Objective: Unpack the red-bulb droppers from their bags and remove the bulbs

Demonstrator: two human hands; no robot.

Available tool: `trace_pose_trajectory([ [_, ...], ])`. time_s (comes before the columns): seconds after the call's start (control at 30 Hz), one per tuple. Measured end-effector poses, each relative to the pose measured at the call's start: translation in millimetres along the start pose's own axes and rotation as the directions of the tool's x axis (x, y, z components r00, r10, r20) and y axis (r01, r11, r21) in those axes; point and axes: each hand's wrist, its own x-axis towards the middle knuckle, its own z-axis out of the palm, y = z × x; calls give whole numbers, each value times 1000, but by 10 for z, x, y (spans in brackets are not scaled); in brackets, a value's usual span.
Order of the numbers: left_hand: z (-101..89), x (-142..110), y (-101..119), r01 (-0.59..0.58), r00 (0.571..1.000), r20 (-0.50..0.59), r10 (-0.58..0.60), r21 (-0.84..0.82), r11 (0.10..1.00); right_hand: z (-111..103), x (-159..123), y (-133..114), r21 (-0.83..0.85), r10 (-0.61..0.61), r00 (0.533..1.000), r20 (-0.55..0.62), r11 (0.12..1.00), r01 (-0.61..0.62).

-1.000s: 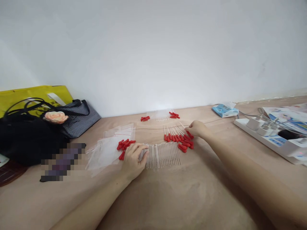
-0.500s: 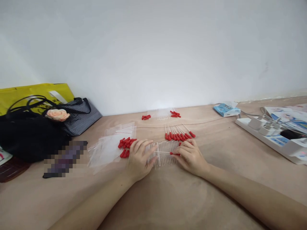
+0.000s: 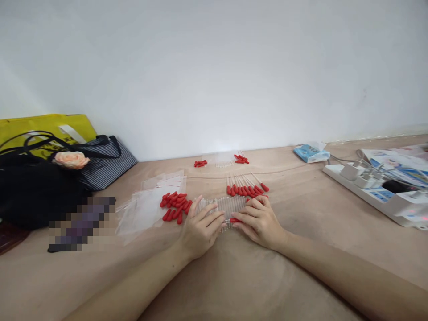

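My left hand (image 3: 204,226) is closed on the glass tube of a dropper, whose tube mostly lies hidden under the fingers. At the tube's right end, my right hand (image 3: 260,218) pinches the dropper's red rubber bulb (image 3: 235,220). Both hands are over a row of clear glass tubes (image 3: 230,204) on the table. Left of my left hand lies a pile of loose red rubber bulbs (image 3: 174,200). Beyond my right hand several droppers with red bulbs (image 3: 245,191) are lined up, glass ends pointing away.
Clear zip bags (image 3: 140,211) are spread at left. Near the wall lie more red bulbs (image 3: 200,163) and droppers (image 3: 241,159). A tissue pack (image 3: 310,153) and a power strip (image 3: 364,191) with plugs are at right. A black bag (image 3: 36,191) and a striped bag (image 3: 110,165) stand at left.
My left hand's fingers have closed over the tube and come nearer my right hand. The bulb sits lower and closer to the left fingers. The view has shifted slightly.
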Motion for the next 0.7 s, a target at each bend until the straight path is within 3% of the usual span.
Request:
trace_pose_trajectory([
  [0.43,-81,6,-19,-97,995,13,97,-1,995,-43,2,-30,-71,-91,994,54,993,94],
  [0.7,-92,4,-12,-125,992,19,125,2,992,-47,-44,3,17,-91,996,20,996,91],
])
